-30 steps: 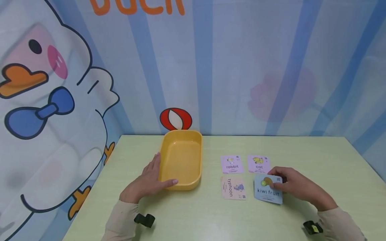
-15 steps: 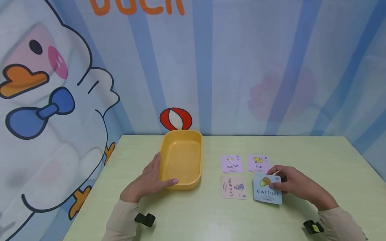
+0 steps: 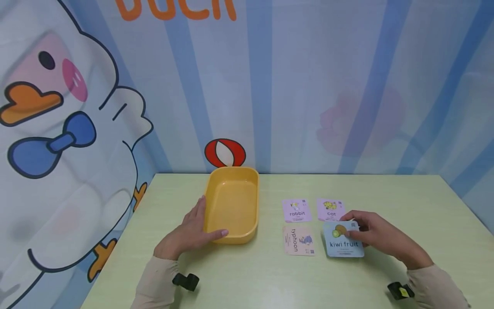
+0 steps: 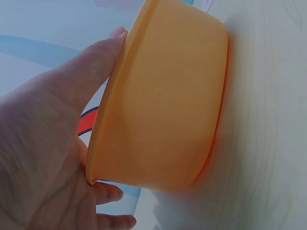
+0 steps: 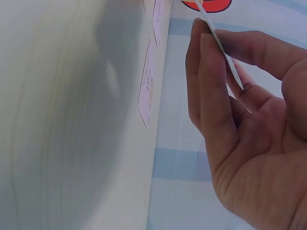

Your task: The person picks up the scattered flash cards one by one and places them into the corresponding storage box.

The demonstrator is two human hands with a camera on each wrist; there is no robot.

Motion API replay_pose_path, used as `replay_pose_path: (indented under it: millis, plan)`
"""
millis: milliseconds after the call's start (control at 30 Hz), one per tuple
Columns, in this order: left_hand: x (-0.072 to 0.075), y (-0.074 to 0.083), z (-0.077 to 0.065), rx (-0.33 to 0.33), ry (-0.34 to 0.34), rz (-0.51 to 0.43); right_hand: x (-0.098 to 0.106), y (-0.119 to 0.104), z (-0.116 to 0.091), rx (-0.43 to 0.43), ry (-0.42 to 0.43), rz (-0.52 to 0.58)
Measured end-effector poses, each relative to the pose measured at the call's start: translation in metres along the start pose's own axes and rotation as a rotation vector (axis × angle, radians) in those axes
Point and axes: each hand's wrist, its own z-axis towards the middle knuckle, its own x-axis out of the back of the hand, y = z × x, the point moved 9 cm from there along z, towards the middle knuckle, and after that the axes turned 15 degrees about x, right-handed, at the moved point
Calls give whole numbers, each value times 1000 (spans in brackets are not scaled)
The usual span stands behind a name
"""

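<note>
My right hand [image 3: 380, 238] pinches a blue "kiwi fruit" card [image 3: 343, 249] between thumb and fingers, tilted above the table. In the right wrist view the card [image 5: 225, 57] appears edge-on, thumb on one face and fingers on the other. Flat on the table lie a purple "rabbit" card [image 3: 296, 210], a purple "cat" card [image 3: 330, 209] behind the held card, and a pink "typhoon" card [image 3: 299, 241] turned sideways. My left hand [image 3: 189, 234] rests at the near left corner of a yellow tray [image 3: 231, 238], its thumb straight across the front rim and its fingers extended along the left side.
The pale table [image 3: 270, 279] ends at a cloth backdrop [image 3: 293, 86] with a duck print. The tray stands left of the cards, close to the table's back edge. Each wrist carries a small black camera [image 3: 186, 282].
The kiwi fruit card has tilted up and turned slightly in my right hand, rising a little. My left hand, the tray and the three flat cards stay where they were.
</note>
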Motion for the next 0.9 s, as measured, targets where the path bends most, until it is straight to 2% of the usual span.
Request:
replay_pose_path:
  millis: [233,600,900]
  plan:
    - [3,3,-2,-44,-2,-32,1,2,0,-29,23,3]
    - [3,4,-1,-49,0,-46,2,-1,1,-35,45,42]
    - [2,4,-1,-37,-8,-65,5,-2,0,-29,80,23]
